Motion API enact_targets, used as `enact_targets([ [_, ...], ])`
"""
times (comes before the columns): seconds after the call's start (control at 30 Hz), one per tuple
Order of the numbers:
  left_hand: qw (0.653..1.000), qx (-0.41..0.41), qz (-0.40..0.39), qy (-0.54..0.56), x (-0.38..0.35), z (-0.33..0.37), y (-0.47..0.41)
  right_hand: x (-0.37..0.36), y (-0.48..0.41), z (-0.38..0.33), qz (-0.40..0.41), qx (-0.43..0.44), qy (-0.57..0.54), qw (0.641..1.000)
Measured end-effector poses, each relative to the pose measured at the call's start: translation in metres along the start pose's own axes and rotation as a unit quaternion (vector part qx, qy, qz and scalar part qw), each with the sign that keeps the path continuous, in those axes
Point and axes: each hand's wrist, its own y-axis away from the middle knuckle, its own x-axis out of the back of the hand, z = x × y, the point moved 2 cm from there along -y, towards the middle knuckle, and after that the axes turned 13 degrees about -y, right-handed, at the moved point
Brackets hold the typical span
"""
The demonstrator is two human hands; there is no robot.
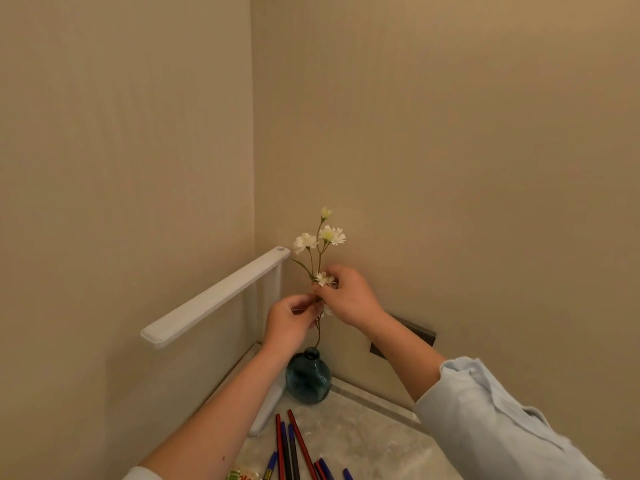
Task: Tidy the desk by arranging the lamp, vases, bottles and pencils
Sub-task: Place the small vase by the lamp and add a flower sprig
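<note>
A thin flower sprig [331,235] with small white blooms stands upright, and both hands have hold of its stem. The left hand [289,322] pinches the stem between curled fingertips. The right hand [349,296] grips it just above, fingers curled in close around a small bloom. The two sets of fingers are almost touching. Above the fingers the sprig branches into three more blooms. Straight below them the stem runs down into the narrow neck of a round blue glass vase [308,379], which sits in the corner where the two walls meet.

Left of the fingers stands a white lamp [214,299]. Its post rises just beside the left hand and its flat bar head reaches away to the left. Its base lies under the left forearm, beside the vase.

Below the fingers and nearer the viewer, red and blue pencils [294,445] lie loose on the pale marbled desk [363,441]. The corner of a printed packet [242,474] shows at their left.

Right of the fingers, a dark wall plate [420,332] shows behind the right forearm, whose light blue sleeve [485,410] is pushed up.
</note>
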Motion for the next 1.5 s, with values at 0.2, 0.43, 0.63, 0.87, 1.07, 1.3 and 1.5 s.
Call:
enact_targets([
  [0.2,0.999,-0.004,0.001,-0.032,0.001,-0.025,0.009,-0.015,0.006,0.024,-0.016,-0.025,-0.003,1.000],
  [0.43,0.995,-0.021,-0.004,-0.099,0.007,-0.046,0.019,-0.029,0.015,0.046,-0.026,-0.051,-0.014,0.998],
  [0.63,0.992,-0.011,0.000,-0.129,0.009,-0.056,0.024,-0.036,0.027,0.056,-0.013,-0.068,-0.037,0.997],
  [0.87,0.987,0.019,-0.006,-0.158,0.013,-0.057,0.039,-0.034,0.046,0.060,-0.020,-0.098,-0.046,0.994],
  [1.07,0.989,0.040,0.007,-0.144,0.019,-0.044,0.067,-0.019,0.075,0.056,0.002,-0.137,-0.077,0.988],
  [1.3,0.989,0.057,0.024,-0.134,0.018,-0.031,0.115,-0.001,0.143,0.059,0.036,-0.184,-0.120,0.975],
  [1.5,0.991,0.059,-0.008,-0.117,0.002,-0.026,0.165,0.010,0.208,0.063,0.045,-0.192,-0.131,0.972],
])
